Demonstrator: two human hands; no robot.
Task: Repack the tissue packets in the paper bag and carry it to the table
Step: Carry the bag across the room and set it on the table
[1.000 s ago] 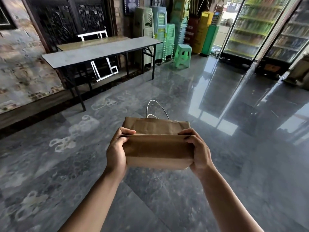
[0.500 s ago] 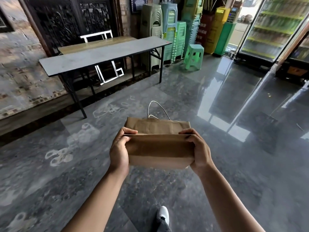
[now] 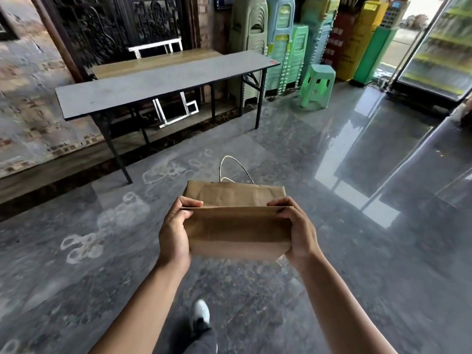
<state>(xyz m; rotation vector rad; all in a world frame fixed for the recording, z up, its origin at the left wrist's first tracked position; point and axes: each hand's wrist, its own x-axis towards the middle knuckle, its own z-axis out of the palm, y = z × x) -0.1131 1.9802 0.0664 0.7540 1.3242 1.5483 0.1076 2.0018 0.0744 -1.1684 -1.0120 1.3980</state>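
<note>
Bright daylight from the glass door (image 3: pixel 434 47) at upper right. Strong glare and pale reflections across the polished floor (image 3: pixel 357 175). Soft shadow under the table (image 3: pixel 158 85). Sharp at centre, slightly smeared toward the upper right corner. Wide-angle bending of straight lines near the edges.

Probably a shop (drinks fridge (image 3: pixel 439 47), stacked stools (image 3: pixel 281 42)).
</note>
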